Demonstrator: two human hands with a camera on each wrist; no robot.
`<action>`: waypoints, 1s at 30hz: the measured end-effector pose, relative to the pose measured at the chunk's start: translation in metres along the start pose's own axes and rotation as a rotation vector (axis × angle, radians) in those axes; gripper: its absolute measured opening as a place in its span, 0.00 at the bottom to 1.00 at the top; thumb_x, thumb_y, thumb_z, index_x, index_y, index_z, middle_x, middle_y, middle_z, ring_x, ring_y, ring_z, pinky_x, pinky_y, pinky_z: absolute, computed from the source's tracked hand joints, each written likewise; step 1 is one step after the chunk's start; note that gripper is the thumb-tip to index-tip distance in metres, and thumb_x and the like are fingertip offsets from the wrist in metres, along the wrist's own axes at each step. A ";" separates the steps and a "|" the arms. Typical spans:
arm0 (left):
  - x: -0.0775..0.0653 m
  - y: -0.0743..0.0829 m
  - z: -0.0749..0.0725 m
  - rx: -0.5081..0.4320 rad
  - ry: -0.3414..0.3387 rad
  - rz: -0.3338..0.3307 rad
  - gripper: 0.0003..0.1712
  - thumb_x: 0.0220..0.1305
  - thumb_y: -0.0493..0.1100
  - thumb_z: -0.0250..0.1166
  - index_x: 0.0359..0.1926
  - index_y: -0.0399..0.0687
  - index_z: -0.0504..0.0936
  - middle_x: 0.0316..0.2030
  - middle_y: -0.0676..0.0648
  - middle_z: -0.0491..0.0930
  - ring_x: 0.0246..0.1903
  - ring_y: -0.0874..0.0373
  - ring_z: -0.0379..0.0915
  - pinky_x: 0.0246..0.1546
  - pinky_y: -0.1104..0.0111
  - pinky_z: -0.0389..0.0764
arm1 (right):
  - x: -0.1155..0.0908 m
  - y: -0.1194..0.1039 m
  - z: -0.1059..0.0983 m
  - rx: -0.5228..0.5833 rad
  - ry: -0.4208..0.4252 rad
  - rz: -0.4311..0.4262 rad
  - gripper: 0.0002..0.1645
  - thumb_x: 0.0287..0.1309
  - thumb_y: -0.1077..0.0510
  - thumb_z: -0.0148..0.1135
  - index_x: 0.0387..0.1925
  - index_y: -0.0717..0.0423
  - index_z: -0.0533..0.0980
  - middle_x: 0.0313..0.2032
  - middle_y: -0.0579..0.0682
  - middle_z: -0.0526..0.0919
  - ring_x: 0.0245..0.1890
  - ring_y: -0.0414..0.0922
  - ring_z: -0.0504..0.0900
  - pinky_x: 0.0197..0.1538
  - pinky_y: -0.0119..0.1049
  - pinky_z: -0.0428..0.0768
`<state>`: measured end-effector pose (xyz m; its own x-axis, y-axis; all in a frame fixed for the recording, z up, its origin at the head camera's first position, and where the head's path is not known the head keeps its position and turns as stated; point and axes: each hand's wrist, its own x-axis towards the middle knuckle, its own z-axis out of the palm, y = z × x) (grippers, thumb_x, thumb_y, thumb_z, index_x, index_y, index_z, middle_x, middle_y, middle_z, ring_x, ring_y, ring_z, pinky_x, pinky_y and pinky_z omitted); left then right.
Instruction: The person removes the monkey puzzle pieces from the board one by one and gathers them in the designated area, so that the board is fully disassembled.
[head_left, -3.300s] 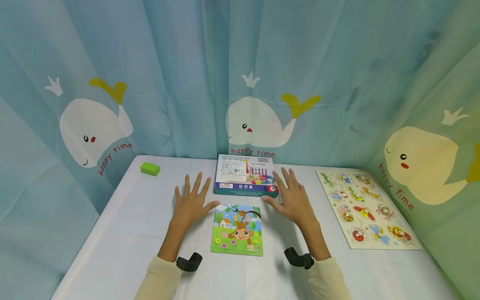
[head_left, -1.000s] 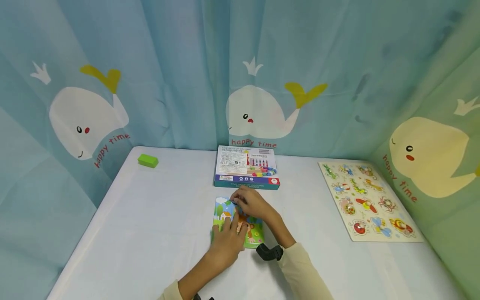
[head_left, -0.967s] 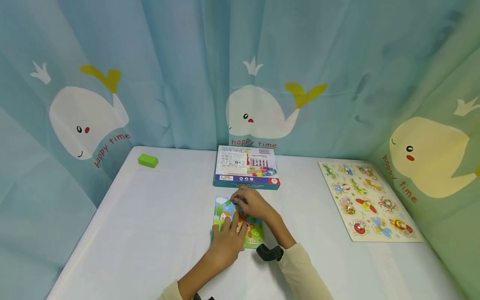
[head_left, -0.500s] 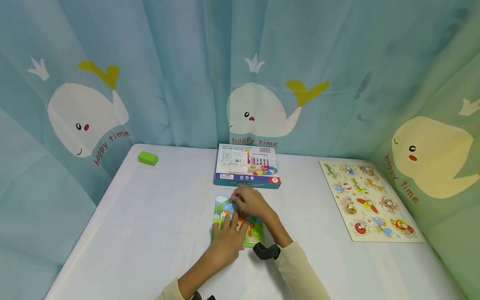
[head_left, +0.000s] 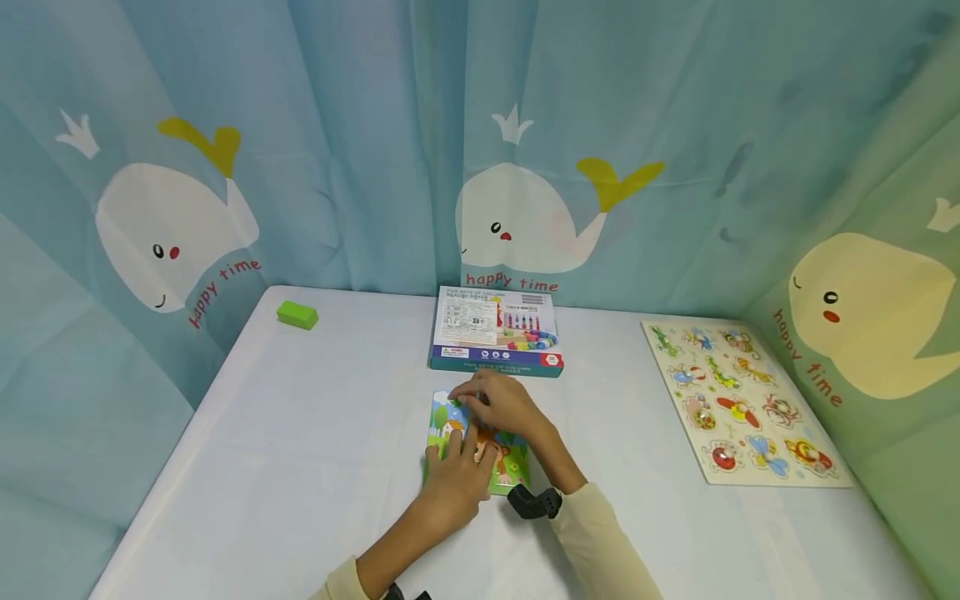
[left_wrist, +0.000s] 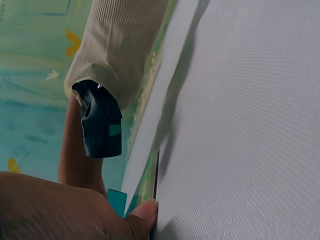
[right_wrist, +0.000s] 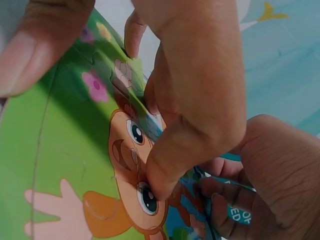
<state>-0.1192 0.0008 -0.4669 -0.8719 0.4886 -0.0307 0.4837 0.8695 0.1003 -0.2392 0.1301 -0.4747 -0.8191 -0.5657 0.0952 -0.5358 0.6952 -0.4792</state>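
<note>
A flat jigsaw puzzle (head_left: 441,435) with a monkey picture lies on the white table. My left hand (head_left: 450,492) rests over its lower middle, fingers spread and fingertips touching the picture. In the left wrist view, the left thumb (left_wrist: 145,212) touches the puzzle's edge. At the far edge, my right hand (head_left: 504,404) has curled fingers and seems to pinch a puzzle piece, mostly hidden by the fingers. The right wrist view shows the monkey's face (right_wrist: 132,170) beneath the left fingers, and the right hand (right_wrist: 280,170) bent at the edge.
Just behind the puzzle lies a boxed bead set (head_left: 495,333). A green block (head_left: 297,315) sits at the back left. To the right lies a wooden board (head_left: 742,408) with insect and animal pieces. Whale-printed curtains (head_left: 360,150) enclose the table.
Both hands, first spread flat on either side of the puzzle, have come onto it. Over the last half second the right fingertips have shifted slightly left along its far edge; the left hand stays put.
</note>
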 end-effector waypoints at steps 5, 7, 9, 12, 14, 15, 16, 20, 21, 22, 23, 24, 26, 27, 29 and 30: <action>-0.002 0.001 0.000 0.037 0.002 0.015 0.37 0.55 0.55 0.72 0.64 0.48 0.71 0.68 0.34 0.65 0.59 0.41 0.64 0.43 0.47 0.77 | 0.003 -0.001 -0.001 -0.045 -0.061 -0.017 0.14 0.68 0.51 0.55 0.49 0.39 0.84 0.38 0.41 0.84 0.31 0.36 0.71 0.34 0.28 0.71; -0.002 0.001 -0.001 0.050 0.009 0.016 0.37 0.55 0.55 0.72 0.63 0.48 0.72 0.68 0.35 0.65 0.58 0.41 0.64 0.42 0.48 0.77 | 0.004 -0.002 -0.002 -0.043 -0.078 -0.024 0.15 0.68 0.52 0.55 0.50 0.39 0.84 0.37 0.42 0.84 0.31 0.36 0.71 0.33 0.28 0.70; -0.003 0.001 -0.002 0.061 0.013 0.016 0.37 0.55 0.55 0.72 0.63 0.49 0.72 0.68 0.35 0.65 0.58 0.42 0.64 0.42 0.48 0.77 | 0.005 -0.002 -0.004 -0.037 -0.097 -0.034 0.16 0.68 0.53 0.55 0.51 0.40 0.84 0.37 0.43 0.84 0.31 0.36 0.71 0.33 0.28 0.70; -0.003 0.001 -0.003 0.060 0.020 0.017 0.37 0.55 0.55 0.72 0.63 0.48 0.72 0.68 0.34 0.64 0.58 0.41 0.65 0.42 0.48 0.77 | 0.008 -0.003 -0.006 -0.037 -0.119 -0.054 0.16 0.68 0.54 0.54 0.52 0.41 0.83 0.38 0.43 0.84 0.31 0.36 0.71 0.34 0.28 0.71; -0.003 0.000 -0.003 0.062 0.020 0.018 0.38 0.55 0.55 0.72 0.63 0.48 0.71 0.68 0.34 0.64 0.58 0.41 0.65 0.43 0.48 0.78 | 0.010 -0.003 -0.006 -0.050 -0.131 -0.066 0.16 0.69 0.53 0.54 0.53 0.41 0.83 0.37 0.43 0.84 0.31 0.36 0.71 0.33 0.28 0.71; -0.003 0.000 -0.003 0.060 0.019 0.018 0.38 0.55 0.55 0.72 0.64 0.48 0.71 0.68 0.34 0.64 0.58 0.41 0.65 0.43 0.47 0.78 | 0.011 -0.003 -0.006 -0.061 -0.135 -0.076 0.16 0.69 0.53 0.54 0.53 0.41 0.82 0.37 0.43 0.84 0.31 0.37 0.72 0.33 0.29 0.71; -0.003 0.000 -0.003 0.059 0.020 0.019 0.38 0.55 0.55 0.72 0.64 0.48 0.71 0.68 0.34 0.64 0.58 0.41 0.65 0.43 0.47 0.78 | 0.013 -0.003 -0.006 -0.072 -0.139 -0.085 0.16 0.69 0.53 0.54 0.53 0.42 0.82 0.38 0.43 0.85 0.32 0.38 0.73 0.34 0.29 0.72; -0.003 -0.001 -0.002 0.069 0.021 0.017 0.37 0.55 0.55 0.72 0.62 0.49 0.70 0.66 0.35 0.65 0.58 0.41 0.65 0.42 0.48 0.78 | 0.018 -0.006 -0.004 -0.106 -0.155 -0.125 0.15 0.70 0.53 0.53 0.53 0.43 0.80 0.44 0.44 0.86 0.38 0.40 0.79 0.40 0.34 0.77; -0.003 -0.001 -0.002 0.071 0.021 0.017 0.36 0.55 0.55 0.72 0.62 0.49 0.70 0.66 0.35 0.66 0.58 0.41 0.65 0.42 0.48 0.78 | 0.020 -0.006 -0.003 -0.110 -0.157 -0.132 0.15 0.70 0.53 0.53 0.53 0.43 0.80 0.45 0.44 0.86 0.39 0.41 0.80 0.42 0.34 0.78; -0.003 0.000 -0.001 0.076 0.019 0.015 0.36 0.55 0.56 0.71 0.62 0.50 0.71 0.66 0.36 0.66 0.57 0.42 0.65 0.42 0.48 0.77 | 0.021 -0.007 -0.002 -0.110 -0.157 -0.134 0.14 0.70 0.54 0.53 0.52 0.43 0.80 0.46 0.44 0.86 0.39 0.41 0.80 0.42 0.35 0.78; -0.002 0.000 -0.001 0.079 0.014 0.011 0.36 0.55 0.56 0.71 0.62 0.51 0.70 0.66 0.36 0.65 0.58 0.42 0.65 0.42 0.48 0.77 | 0.022 -0.007 -0.001 -0.113 -0.157 -0.135 0.13 0.70 0.54 0.52 0.51 0.43 0.80 0.45 0.44 0.86 0.38 0.40 0.80 0.41 0.34 0.78; -0.002 0.000 -0.001 0.080 0.009 0.009 0.36 0.55 0.56 0.71 0.62 0.51 0.70 0.66 0.36 0.65 0.58 0.42 0.64 0.42 0.48 0.77 | 0.023 -0.007 0.000 -0.116 -0.156 -0.134 0.12 0.70 0.54 0.52 0.49 0.43 0.79 0.44 0.43 0.87 0.36 0.39 0.80 0.40 0.33 0.77; -0.002 0.000 -0.001 0.079 0.000 0.003 0.36 0.55 0.57 0.71 0.62 0.52 0.70 0.67 0.37 0.64 0.58 0.43 0.63 0.41 0.48 0.76 | 0.024 -0.007 0.001 -0.132 -0.152 -0.128 0.11 0.70 0.54 0.52 0.48 0.42 0.79 0.37 0.43 0.86 0.30 0.38 0.76 0.33 0.29 0.73; -0.002 0.001 -0.001 0.077 -0.001 0.003 0.36 0.55 0.57 0.71 0.62 0.52 0.70 0.67 0.37 0.64 0.58 0.43 0.63 0.41 0.48 0.76 | 0.025 -0.007 0.002 -0.140 -0.150 -0.124 0.11 0.71 0.54 0.52 0.47 0.42 0.78 0.34 0.43 0.85 0.27 0.37 0.74 0.30 0.28 0.71; -0.001 0.001 -0.002 0.069 0.000 0.001 0.36 0.55 0.57 0.71 0.62 0.51 0.71 0.67 0.37 0.64 0.58 0.43 0.63 0.41 0.48 0.76 | 0.025 -0.008 0.003 -0.150 -0.141 -0.121 0.10 0.71 0.53 0.52 0.47 0.42 0.78 0.32 0.42 0.84 0.24 0.36 0.71 0.26 0.26 0.66; -0.001 0.000 -0.002 0.064 0.004 0.001 0.36 0.55 0.57 0.71 0.61 0.51 0.71 0.67 0.37 0.64 0.58 0.43 0.63 0.41 0.48 0.76 | 0.026 -0.008 0.003 -0.150 -0.138 -0.120 0.10 0.71 0.53 0.52 0.46 0.42 0.78 0.32 0.42 0.84 0.23 0.35 0.70 0.25 0.26 0.65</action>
<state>-0.1182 0.0006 -0.4650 -0.8718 0.4891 -0.0269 0.4881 0.8720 0.0362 -0.2554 0.1086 -0.4716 -0.7176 -0.6962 0.0188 -0.6605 0.6718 -0.3353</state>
